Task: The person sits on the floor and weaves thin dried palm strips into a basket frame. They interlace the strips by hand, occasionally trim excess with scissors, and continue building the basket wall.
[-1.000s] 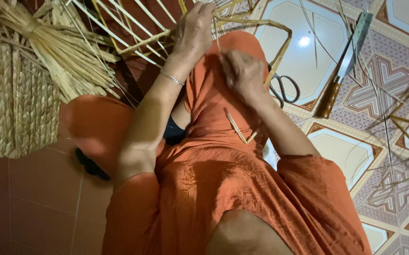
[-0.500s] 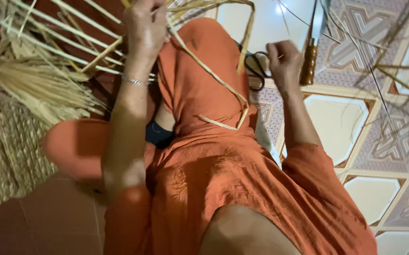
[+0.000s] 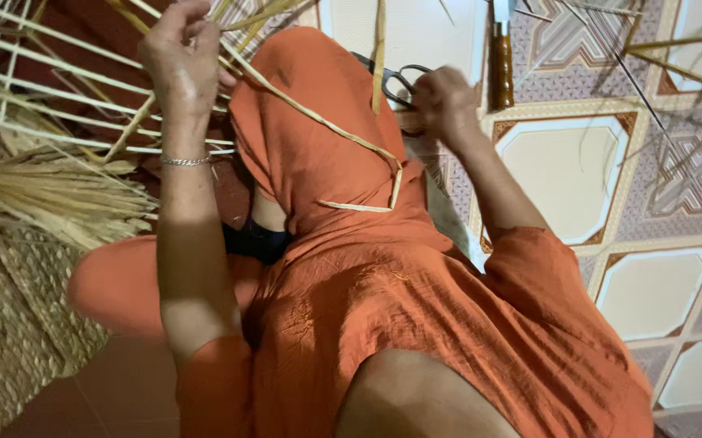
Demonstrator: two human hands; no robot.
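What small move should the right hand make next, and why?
Probably close the right hand around the scissors and lift them. It already touches their handles on the floor, while the left hand holds the straw strips up.

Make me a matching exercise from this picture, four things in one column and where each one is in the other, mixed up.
Things:
1. scissors
2. knife with a wooden handle
3. silver bracelet
4. bundle of dried straw

Places:
A. around the left wrist
B. on the floor at the left edge, beside the woven mat
C. at the right hand
D. on the patterned tiles, just right of the right hand

Pairs: 1-C, 2-D, 3-A, 4-B
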